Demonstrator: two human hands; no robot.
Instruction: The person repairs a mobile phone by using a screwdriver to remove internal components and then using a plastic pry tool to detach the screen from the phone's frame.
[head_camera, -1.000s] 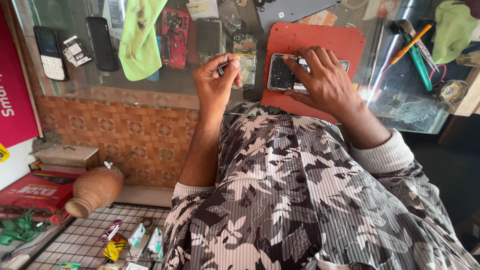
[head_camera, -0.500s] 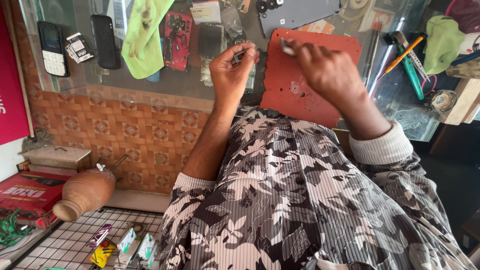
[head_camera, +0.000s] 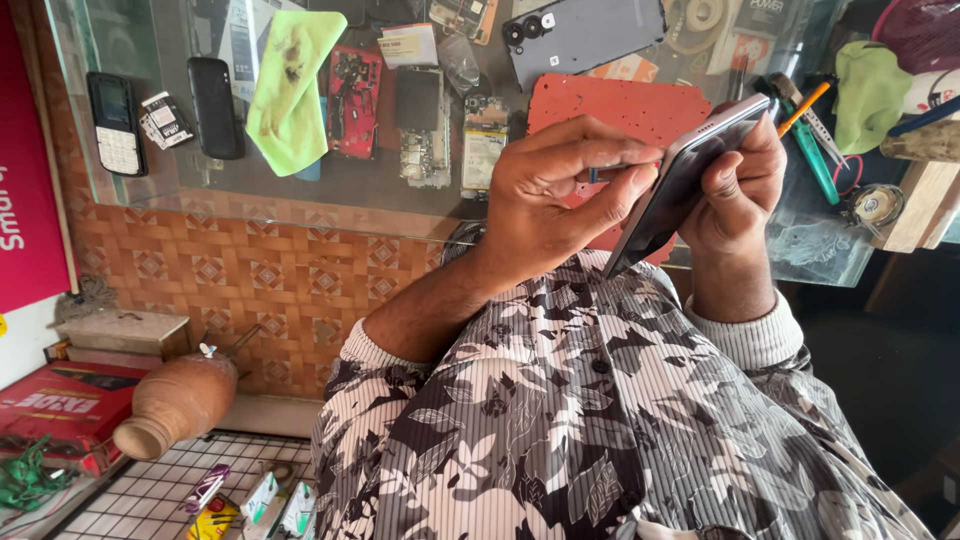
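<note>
Right hand (head_camera: 735, 185): closed around a dark smartphone (head_camera: 680, 185), lifted edge-on above the red work mat (head_camera: 620, 105). Left hand (head_camera: 555, 190): fingers pinched on a thin blue-tipped tool (head_camera: 605, 175) at the phone's side edge. Progress, judged: casing intact, opening barely begun; separation outstanding.

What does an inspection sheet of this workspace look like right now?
Surface: glass counter over a tiled front.
Job's things: dark smartphone held tilted on edge above the red mat; thin tool at its side.
Clutter: green cloth, two small phones, circuit boards, grey back cover, screwdrivers.
Hands: left hand pinches the tool; right hand grips the smartphone.
Cables: nothing seen.
Surroundings: clay pot, wire rack, red box.
</note>
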